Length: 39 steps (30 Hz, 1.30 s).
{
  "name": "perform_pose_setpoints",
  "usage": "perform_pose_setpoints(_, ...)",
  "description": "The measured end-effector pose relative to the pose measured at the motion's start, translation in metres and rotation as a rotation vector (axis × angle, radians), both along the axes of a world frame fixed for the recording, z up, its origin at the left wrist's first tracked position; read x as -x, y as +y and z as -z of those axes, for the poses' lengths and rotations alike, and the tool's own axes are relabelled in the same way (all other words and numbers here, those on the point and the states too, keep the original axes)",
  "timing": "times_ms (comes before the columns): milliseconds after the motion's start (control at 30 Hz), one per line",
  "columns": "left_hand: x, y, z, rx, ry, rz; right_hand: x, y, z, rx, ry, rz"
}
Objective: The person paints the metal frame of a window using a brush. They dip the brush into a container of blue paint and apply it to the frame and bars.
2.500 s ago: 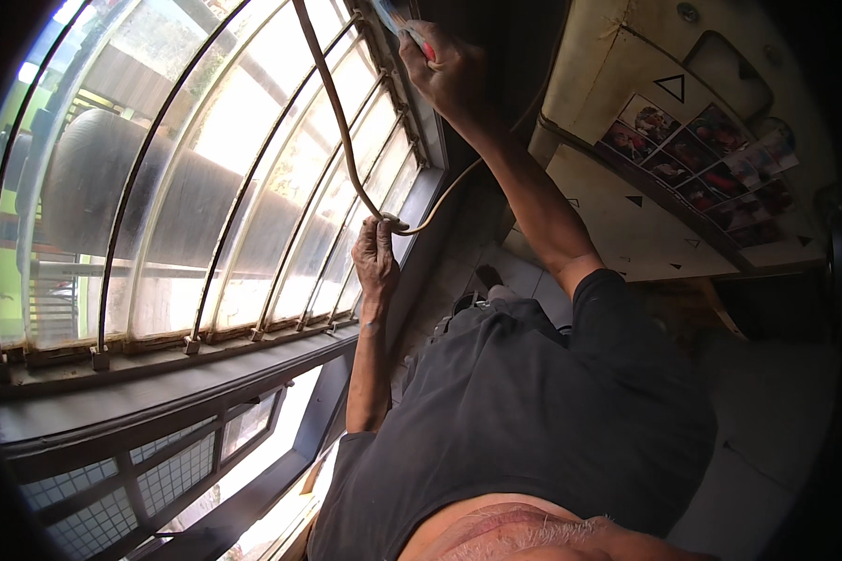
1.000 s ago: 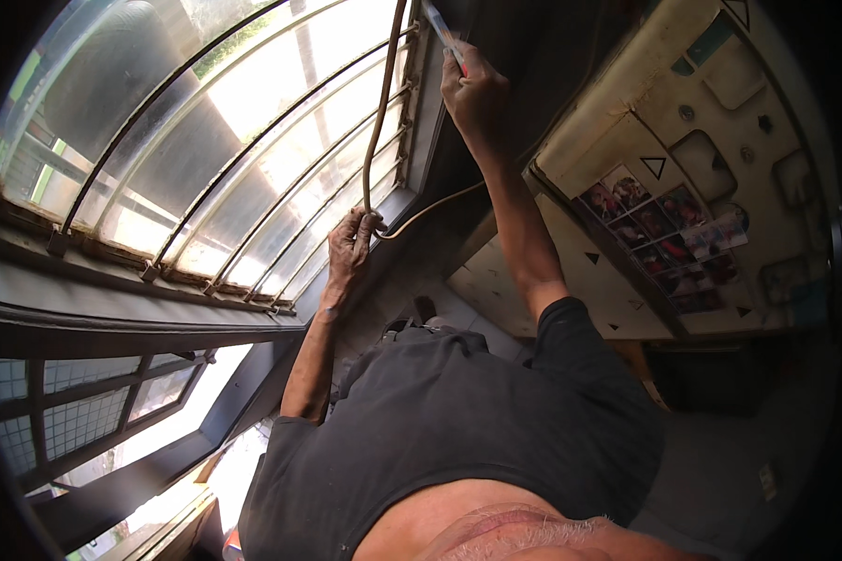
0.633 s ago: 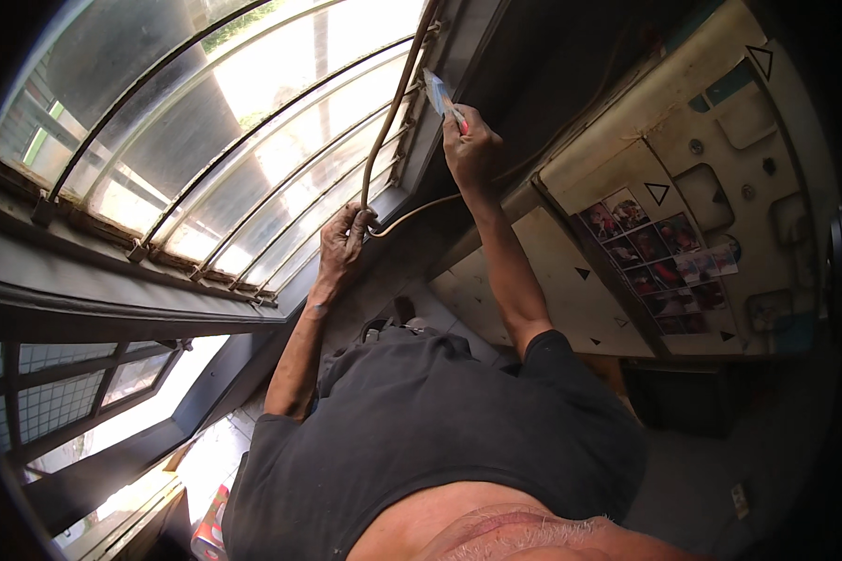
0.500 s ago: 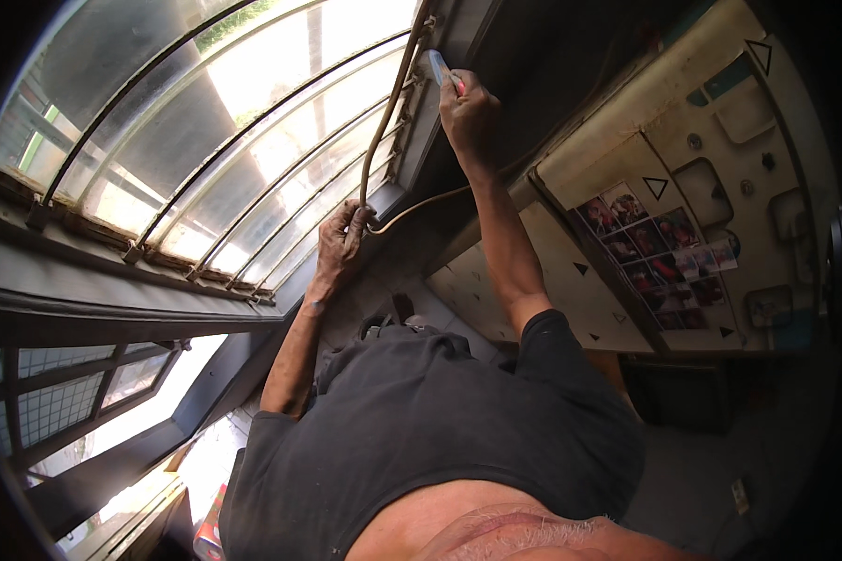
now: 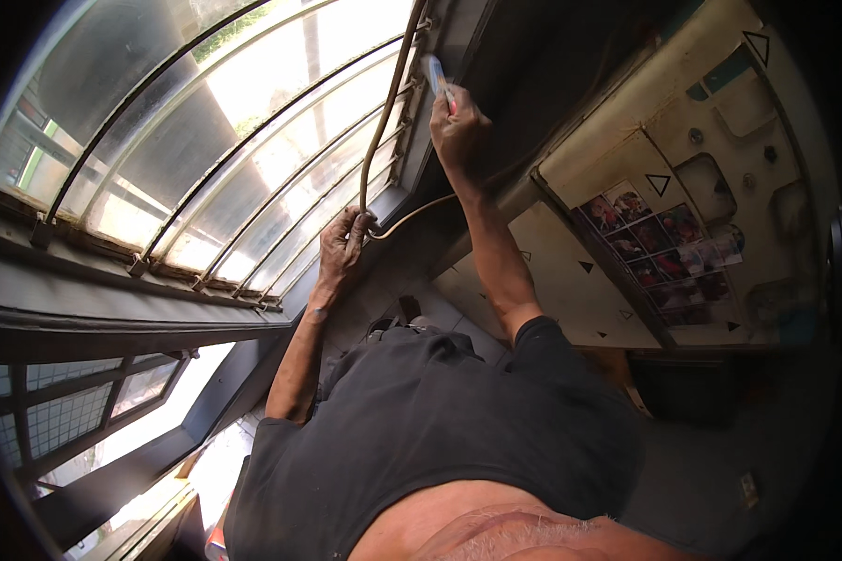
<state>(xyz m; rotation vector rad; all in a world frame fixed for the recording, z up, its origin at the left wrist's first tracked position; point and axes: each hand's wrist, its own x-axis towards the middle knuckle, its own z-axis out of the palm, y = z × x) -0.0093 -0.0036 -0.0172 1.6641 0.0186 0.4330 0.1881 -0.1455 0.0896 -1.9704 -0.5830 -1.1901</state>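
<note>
A slim tool with a pale blue, blurred head and a red patch on its handle (image 5: 437,77) is in the right hand (image 5: 460,129), raised beside the grey window frame (image 5: 451,42); whether its tip touches the frame cannot be told. The right fingers are closed around the handle. Lower and to the left, the left hand (image 5: 341,245) pinches a thick brown cord (image 5: 382,126) between thumb and fingers. The cord rises from there to the upper edge, in front of a large window with curved-looking dark bars (image 5: 232,150). A thin cream cord (image 5: 412,216) curves from the left hand toward the right forearm. Farther right stands a cream panel (image 5: 547,280) bearing a grid of colour photographs (image 5: 662,245).
</note>
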Motion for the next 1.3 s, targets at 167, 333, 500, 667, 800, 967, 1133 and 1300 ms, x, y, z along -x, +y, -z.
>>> perform_pose_setpoints(167,0.001,-0.002,-0.002,0.027,0.016,0.002,0.005,-0.003,-0.022,-0.045,-0.046,-0.057)
perform_pose_setpoints(333,0.003,-0.009,-0.009,0.081,0.006,0.023,0.012,-0.002,0.050,-0.092,0.009,-0.013)
perform_pose_setpoints(500,0.001,-0.006,-0.019,-0.005,-0.043,-0.039,0.016,-0.007,-0.018,-0.139,0.046,0.004)
perform_pose_setpoints(667,0.000,-0.007,-0.016,-0.030,-0.020,-0.014,0.016,-0.007,0.016,-0.221,-0.073,-0.079)
perform_pose_setpoints(800,-0.002,-0.007,-0.011,0.024,-0.032,0.022,0.022,-0.003,0.016,-0.325,-0.032,-0.086)
perform_pose_setpoints(967,0.001,-0.008,-0.021,-0.096,-0.003,-0.003,0.016,0.000,0.024,-0.231,0.100,-0.015)
perform_pose_setpoints(1133,-0.001,-0.007,-0.018,-0.069,-0.025,-0.015,0.022,-0.006,0.024,-0.370,0.119,-0.096)
perform_pose_setpoints(1300,-0.002,-0.010,-0.024,-0.123,-0.019,0.004,0.015,-0.002,0.010,-0.284,0.087,-0.063)
